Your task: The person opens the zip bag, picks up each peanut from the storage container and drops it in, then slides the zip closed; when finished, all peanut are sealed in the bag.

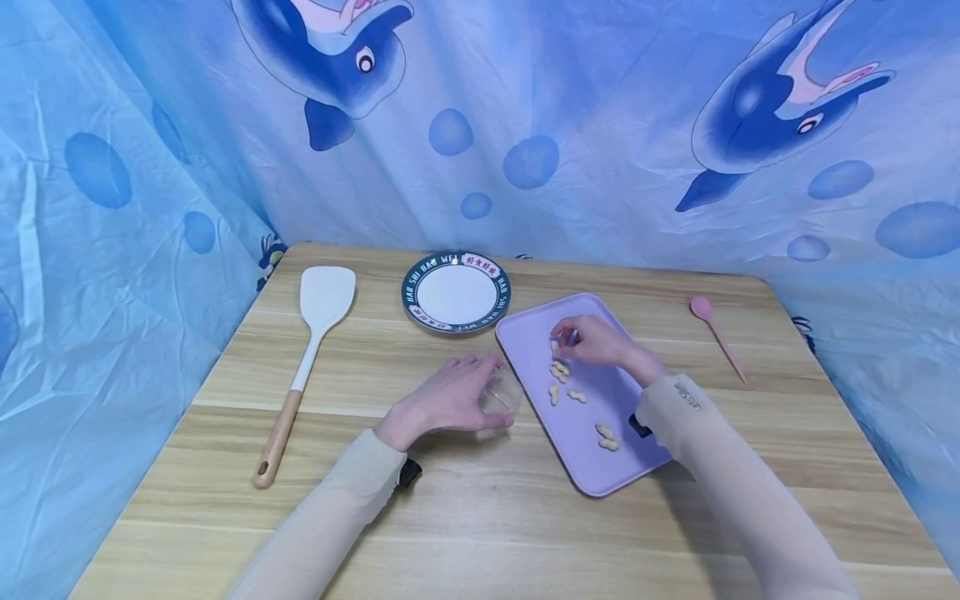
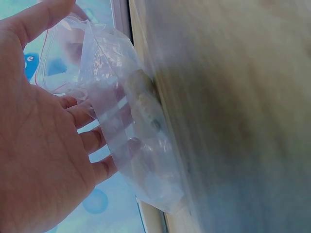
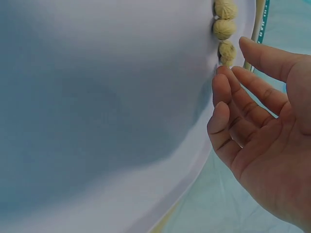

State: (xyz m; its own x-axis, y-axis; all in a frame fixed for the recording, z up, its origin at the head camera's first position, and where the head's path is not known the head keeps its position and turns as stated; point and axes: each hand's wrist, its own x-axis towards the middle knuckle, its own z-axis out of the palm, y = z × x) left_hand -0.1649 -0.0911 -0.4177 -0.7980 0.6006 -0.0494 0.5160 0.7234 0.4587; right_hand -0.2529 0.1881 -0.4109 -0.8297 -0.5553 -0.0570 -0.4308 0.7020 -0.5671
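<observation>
head view: your left hand [image 1: 450, 398] curls round one clear bag [image 1: 502, 392], probably steadying it, beside one lilac tray [image 1: 622, 404] bearing at least six peanuts [image 1: 577, 396]. left wrist: thumb and fingers grip the bag, seemingly to spread its mouth. right wrist: your right hand [image 3: 267, 126] is by the peanuts, fingers loosely bent, thumb apart, none gripped.

On the pale wooden bench [image 1: 367, 367], a lane runs between the long white-bladed, wood-handled spatula [image 1: 306, 364] and the left hand [image 1: 450, 396]. The clear plastic bag [image 1: 501, 392] stands between that hand and the rectangular lilac tray [image 1: 600, 468], whose right edge the beige-sleeved right arm [image 1: 738, 483] crosses.
</observation>
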